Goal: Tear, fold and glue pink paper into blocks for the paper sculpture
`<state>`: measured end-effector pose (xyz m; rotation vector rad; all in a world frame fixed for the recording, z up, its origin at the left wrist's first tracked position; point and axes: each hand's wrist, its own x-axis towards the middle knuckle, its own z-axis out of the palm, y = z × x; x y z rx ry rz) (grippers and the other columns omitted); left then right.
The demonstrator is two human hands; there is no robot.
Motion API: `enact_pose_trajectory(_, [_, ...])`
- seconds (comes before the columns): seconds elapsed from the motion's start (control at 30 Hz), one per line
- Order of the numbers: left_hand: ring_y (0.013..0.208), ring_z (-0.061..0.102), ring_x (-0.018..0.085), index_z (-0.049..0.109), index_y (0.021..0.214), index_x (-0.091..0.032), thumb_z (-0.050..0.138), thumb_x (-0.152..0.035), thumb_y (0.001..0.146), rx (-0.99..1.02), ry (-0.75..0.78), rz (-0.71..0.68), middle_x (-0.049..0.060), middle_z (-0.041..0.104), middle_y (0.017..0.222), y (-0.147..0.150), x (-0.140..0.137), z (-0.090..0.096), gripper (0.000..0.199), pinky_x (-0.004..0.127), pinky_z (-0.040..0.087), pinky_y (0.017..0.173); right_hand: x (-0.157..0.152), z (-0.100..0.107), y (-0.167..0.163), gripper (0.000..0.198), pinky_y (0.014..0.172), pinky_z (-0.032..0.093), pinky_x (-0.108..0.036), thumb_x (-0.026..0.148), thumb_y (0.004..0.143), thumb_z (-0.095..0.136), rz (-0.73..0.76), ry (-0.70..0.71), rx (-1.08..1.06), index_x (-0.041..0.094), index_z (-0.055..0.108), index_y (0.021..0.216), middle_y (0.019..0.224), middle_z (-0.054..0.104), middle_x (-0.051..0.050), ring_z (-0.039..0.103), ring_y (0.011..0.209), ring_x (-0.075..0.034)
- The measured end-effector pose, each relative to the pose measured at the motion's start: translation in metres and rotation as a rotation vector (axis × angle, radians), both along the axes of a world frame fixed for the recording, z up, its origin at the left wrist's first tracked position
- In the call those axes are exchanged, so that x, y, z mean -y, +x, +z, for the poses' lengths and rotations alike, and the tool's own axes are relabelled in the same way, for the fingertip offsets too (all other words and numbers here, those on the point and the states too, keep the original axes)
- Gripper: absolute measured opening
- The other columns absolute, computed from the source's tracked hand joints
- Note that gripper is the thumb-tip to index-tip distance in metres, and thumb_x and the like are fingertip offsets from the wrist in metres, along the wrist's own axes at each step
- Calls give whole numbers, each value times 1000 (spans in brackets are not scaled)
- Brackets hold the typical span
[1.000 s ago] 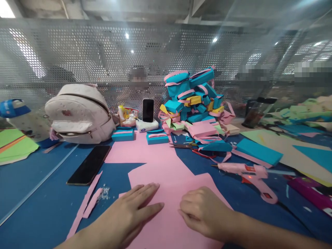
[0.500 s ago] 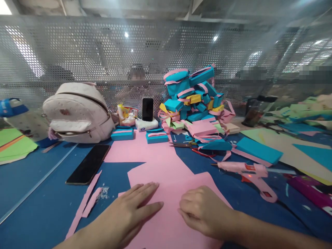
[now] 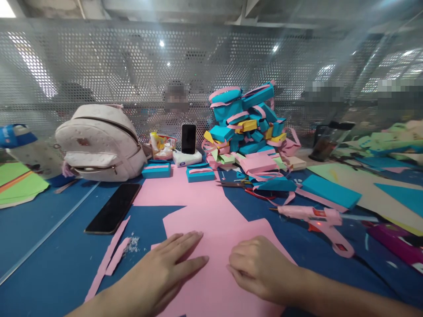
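Observation:
Pink paper lies flat on the table in front of me, overlapping more pink paper behind it. My left hand rests on its left side, fingers stretched out and thumb apart, pressing it down. On the right side, my right hand is curled closed with its knuckles up against the same paper. Whatever its fingers may hold is hidden. To the right lies a pink hot glue gun with a lit red light. Left of my left hand are narrow pink paper strips beside small crumbs.
A black phone lies at left before a white backpack. Two blue boxes and a propped phone stand at the back. Scissors lie by a tall pile of paper boxes. A perforated metal screen closes the far side.

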<state>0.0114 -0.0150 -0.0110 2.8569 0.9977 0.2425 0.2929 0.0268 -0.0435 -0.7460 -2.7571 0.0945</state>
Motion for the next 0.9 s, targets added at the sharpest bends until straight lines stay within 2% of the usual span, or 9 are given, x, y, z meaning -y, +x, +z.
enact_pose_trajectory(0.3, [140, 40, 30, 34, 149, -30, 42, 0, 89, -74, -2, 3, 10, 28, 160, 0, 1, 2, 67, 48, 43, 109, 0, 1, 0, 22, 53, 14, -33, 17, 87, 50, 4, 9, 11, 18, 53, 64, 62, 60, 2, 47, 53, -11])
enact_pose_trajectory(0.7, [139, 42, 28, 39, 147, -31, 43, 1, 89, 8, -9, -5, 6, 27, 160, -3, -2, -4, 66, 46, 43, 110, -2, -4, 0, 23, 54, 16, -33, 17, 87, 49, 21, 0, -46, 19, 51, 63, 61, 59, 2, 44, 53, -11])
enact_pose_trajectory(0.8, [138, 42, 30, 37, 148, -30, 44, 0, 90, -13, 41, -8, 8, 26, 160, -2, -2, -7, 66, 47, 45, 108, -2, -2, 0, 23, 54, 16, -33, 16, 86, 50, 18, -7, -43, 19, 50, 63, 60, 59, 2, 44, 53, -11])
enact_pose_trajectory(0.9, [138, 41, 33, 40, 146, -25, 45, -3, 93, -59, 162, -45, 12, 30, 158, 4, 0, -4, 58, 51, 45, 106, -1, -3, -1, 22, 54, 15, -33, 15, 85, 50, 11, -1, -50, 19, 50, 63, 60, 59, 3, 44, 53, -11])
